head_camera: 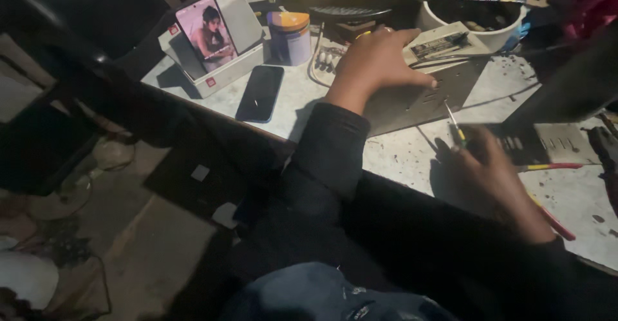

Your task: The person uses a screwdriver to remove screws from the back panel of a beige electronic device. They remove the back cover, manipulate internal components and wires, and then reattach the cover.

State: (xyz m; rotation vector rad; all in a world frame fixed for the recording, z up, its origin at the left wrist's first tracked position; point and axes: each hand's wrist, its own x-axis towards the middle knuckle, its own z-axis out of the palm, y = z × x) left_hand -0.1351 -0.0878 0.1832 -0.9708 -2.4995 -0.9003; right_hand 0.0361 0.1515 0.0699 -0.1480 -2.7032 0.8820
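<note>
Screwdriver (454, 125) with a thin shaft and a yellow-green grip sits in the right hand (492, 176), whose fingers are clenched around the handle; its tip meets the grey metal plate (421, 99) near the plate's front edge. Left hand (376, 60) lies flat on that plate, fingers released and spread, pressing it onto the pale, speckled table (399, 157). Both arms wear dark sleeves. Just right of the screwdriver lies a dark slotted part (547, 142), blurred, and red-handled pliers (555, 218) lie beside the right wrist. Further left on the table, a dark phone (259, 93) lies face up; behind it, a second phone with a lit screen (206, 33) leans in a white box (235, 64). A small lidded tub (290, 36) stands near them, and a white bowl (476, 35) sits behind the plate.
</note>
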